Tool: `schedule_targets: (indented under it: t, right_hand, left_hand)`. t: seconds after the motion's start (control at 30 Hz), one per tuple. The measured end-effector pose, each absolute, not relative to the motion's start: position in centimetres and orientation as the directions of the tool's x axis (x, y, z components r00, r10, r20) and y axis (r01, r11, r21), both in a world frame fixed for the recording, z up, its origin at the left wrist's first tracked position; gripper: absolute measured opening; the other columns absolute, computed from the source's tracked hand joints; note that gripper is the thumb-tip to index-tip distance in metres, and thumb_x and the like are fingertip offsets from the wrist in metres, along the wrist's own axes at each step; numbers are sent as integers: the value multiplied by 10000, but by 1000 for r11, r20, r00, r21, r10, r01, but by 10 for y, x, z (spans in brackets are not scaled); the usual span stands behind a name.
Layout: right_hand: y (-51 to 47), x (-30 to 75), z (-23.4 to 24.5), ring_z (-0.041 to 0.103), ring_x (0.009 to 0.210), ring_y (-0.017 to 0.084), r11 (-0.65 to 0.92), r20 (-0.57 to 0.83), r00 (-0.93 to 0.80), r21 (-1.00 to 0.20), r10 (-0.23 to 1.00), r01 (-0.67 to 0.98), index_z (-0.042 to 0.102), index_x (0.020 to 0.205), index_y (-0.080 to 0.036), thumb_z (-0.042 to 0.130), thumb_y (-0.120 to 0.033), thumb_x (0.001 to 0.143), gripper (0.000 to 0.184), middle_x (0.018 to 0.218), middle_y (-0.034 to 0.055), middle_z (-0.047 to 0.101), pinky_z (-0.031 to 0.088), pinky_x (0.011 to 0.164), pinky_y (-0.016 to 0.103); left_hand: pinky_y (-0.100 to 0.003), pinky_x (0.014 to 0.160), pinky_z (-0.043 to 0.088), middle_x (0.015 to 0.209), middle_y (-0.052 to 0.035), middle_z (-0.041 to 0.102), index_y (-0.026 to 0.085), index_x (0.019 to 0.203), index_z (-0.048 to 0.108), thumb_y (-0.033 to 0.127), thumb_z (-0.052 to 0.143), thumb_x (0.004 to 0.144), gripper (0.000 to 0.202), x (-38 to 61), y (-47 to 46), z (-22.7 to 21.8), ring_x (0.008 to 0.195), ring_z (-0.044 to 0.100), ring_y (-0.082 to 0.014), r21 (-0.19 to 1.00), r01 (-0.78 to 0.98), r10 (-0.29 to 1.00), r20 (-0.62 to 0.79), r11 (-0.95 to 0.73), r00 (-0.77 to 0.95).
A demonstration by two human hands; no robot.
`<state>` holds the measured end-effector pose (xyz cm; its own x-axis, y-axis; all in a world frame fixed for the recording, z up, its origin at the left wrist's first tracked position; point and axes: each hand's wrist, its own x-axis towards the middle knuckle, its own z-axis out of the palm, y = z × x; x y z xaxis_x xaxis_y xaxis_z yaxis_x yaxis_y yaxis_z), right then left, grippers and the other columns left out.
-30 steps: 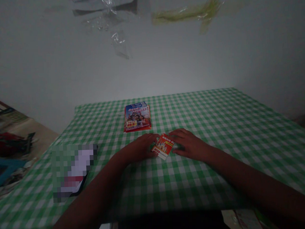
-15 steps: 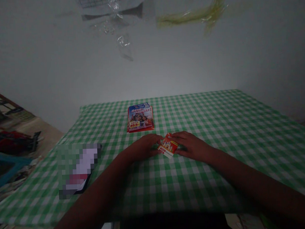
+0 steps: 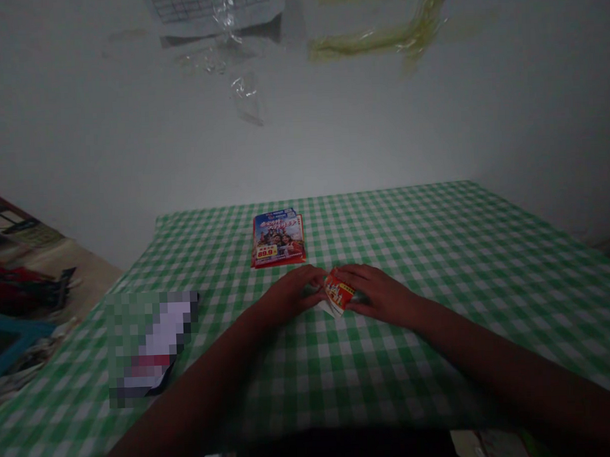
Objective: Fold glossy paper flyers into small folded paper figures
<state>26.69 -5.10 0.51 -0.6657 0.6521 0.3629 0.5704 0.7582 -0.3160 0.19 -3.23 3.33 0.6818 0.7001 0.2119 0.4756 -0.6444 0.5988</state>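
Between my hands, low over the table, is a small folded leaflet (image 3: pixel 338 292), red with a printed picture. A white flap shows at its lower left. My left hand (image 3: pixel 294 290) closes on the leaflet's left edge, thumb and fingers drawn together; the exact grip is partly hidden. On the other side, my right hand (image 3: pixel 377 290) grips the leaflet, its fingers over the top and its thumb at the lower edge. Beyond my hands lies a stack of blue and red flyers (image 3: pixel 279 239) with a yellow price label.
A phone (image 3: pixel 163 340), partly pixelated, lies on the left of the table. The green and white checked tablecloth (image 3: pixel 409 225) covers the tabletop up to a wall (image 3: pixel 372 133) with tape on it. Various items (image 3: pixel 24 291) are piled left of the table.
The leaflet's left side has been turned up or bent, so a white flap shows and less of the print is visible. The camera view has shifted slightly.
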Motion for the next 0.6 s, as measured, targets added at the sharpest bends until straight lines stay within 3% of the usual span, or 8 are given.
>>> schedule_targets:
  t: [0.13,0.27,0.43,0.6]
  right_hand:
    - [-52,263,2,405,1367,314,749,406,-632,-294,660,594,283,1530,-201,625,-391,901,741,1493,186,418,399,1083,535]
    - [-51,258,3,365,1382,342,760,458,-619,-247,638,601,247,1535,-227,627,-432,894,773,1511,180,377,374,1082,585]
    - [-52,257,7,354,1376,336,772,516,-609,-182,602,609,425,1437,-249,616,-368,900,582,1502,139,394,353,1094,578]
    - [-54,262,13,373,1357,314,794,541,-633,-117,554,596,658,1131,-253,590,-273,910,232,1413,84,520,359,1090,522]
  left_hand:
    - [-372,937,492,1078,-50,637,223,1200,552,319,677,887,351,7,-34,27,995,609,-198,582,433,675,295,-688,676]
    - [-357,952,494,1114,-49,649,229,1175,556,280,674,887,315,14,-43,29,1025,620,-188,649,359,674,332,-671,660]
    - [-397,964,494,1113,-65,642,219,1050,596,289,680,877,205,22,-52,29,1071,606,-209,680,313,671,355,-663,650]
    - [-388,924,518,1099,-61,591,209,1039,570,260,704,843,243,24,-50,22,1031,590,-199,684,342,687,321,-644,652]
